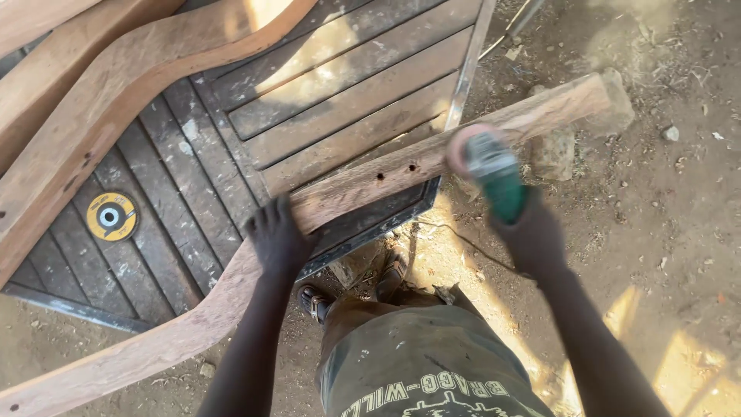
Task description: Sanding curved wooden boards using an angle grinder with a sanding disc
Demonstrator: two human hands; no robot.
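A: What lies under the work?
B: A slatted wooden platform with a dark metal edge, standing on bare dirt ground.

A: And on it?
B: A yellow abrasive disc lies flat, left; two curved timber pieces lie across the upper left.

A: Elsewhere?
B: A stone at right.

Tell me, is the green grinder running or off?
Likely running: the green grinder's disc is blurred against the wooden piece, gripped in the right hand.
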